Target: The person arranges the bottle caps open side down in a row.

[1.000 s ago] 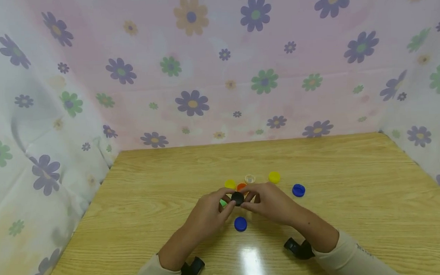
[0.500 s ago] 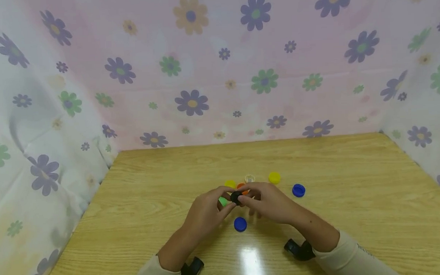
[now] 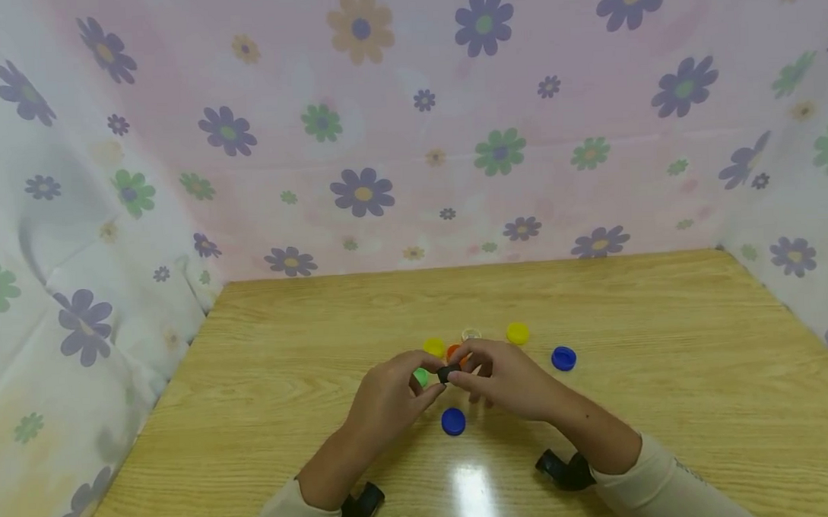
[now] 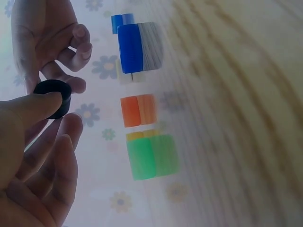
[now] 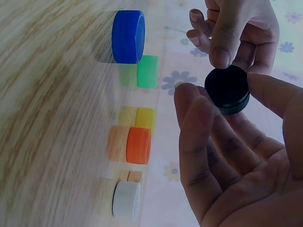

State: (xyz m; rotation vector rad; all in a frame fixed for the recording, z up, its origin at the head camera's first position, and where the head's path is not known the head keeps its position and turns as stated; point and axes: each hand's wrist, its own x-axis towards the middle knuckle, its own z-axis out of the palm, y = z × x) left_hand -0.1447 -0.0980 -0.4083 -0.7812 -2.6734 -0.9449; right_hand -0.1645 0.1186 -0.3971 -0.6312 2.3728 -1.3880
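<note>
A small black bottle cap is held just above the table between both hands. My left hand pinches it from the left with thumb and fingers. From the right, my right hand pinches the same cap, its thumb lying against the rim. The right wrist view shows the ribbed side of the black cap. Behind the hands are a green cap, an orange cap, a yellow cap and a clear cap, some partly covered. A blue cap lies in front of them.
On the wooden table, another yellow cap and a second blue cap lie to the right. Flowered cloth hangs at the back and sides. Black wrist-worn devices show below the left wrist and right wrist.
The black cap has been tilted between the fingers, from round face showing to nearly edge-on. The right thumb has moved onto it. The caps on the table stay put.
</note>
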